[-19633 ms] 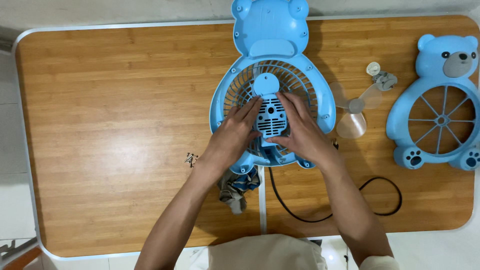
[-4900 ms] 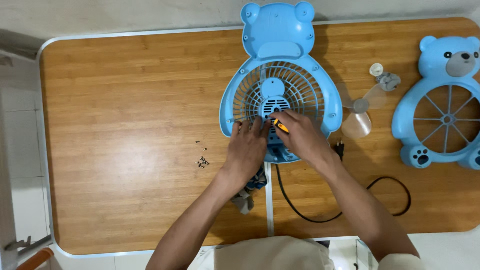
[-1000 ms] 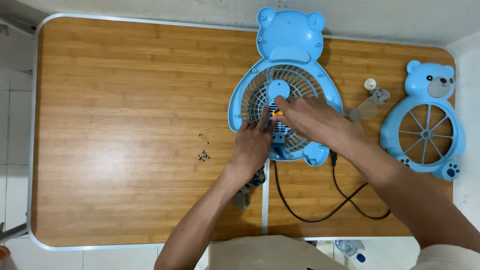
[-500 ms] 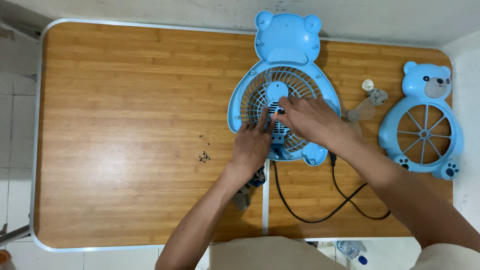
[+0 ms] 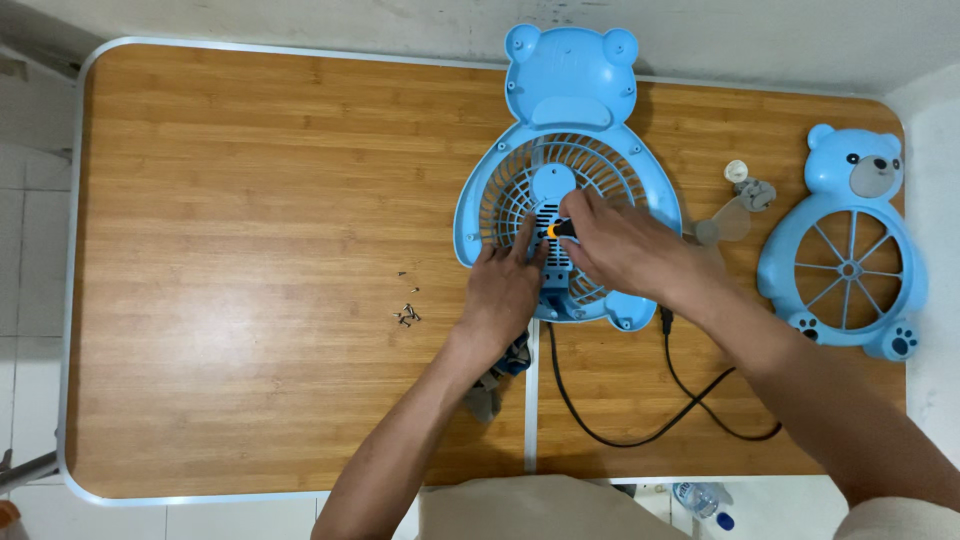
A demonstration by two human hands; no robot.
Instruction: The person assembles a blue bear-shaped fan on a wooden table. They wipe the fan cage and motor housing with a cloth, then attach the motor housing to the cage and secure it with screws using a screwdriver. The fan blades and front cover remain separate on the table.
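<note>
Both forearms come in from the bottom edge and meet over the blue bear-shaped fan back (image 5: 567, 120), which lies flat, grille up, at the far middle of the worktop (image 5: 250, 200). Left hand (image 5: 503, 290) lies palm down, fingers stretched flat and loosely spread on the lower left of the grille, pressing on the housing beside the vented motor cover (image 5: 553, 255); it grips nothing. Right hand (image 5: 625, 252) comes in from the right at a slant, fingers curled shut around a small screwdriver (image 5: 557, 229) with orange and black handle; the handle end pokes out at the fingertips just over the motor cover, tip hidden. Right wrist crosses the fan's lower right paw. Black power cord (image 5: 640, 415) runs from under the fan bottom, loops across the worktop toward the near edge and back up to the plug by the right wrist. Crumpled cloth (image 5: 492, 385) sits partly under the left forearm. Small pile of loose screws (image 5: 406, 312) lies left of the hands, well apart from the fan. Clear fan blade (image 5: 722, 222) and a small grey part (image 5: 755, 190) lie just right of the fan; the blue bear front cover (image 5: 850, 250) with spoked ring is at the far right. Worktop is wood-grain with a pale rim and a seam down the middle; pale tiled floor on the left, grey wall along the top.
</note>
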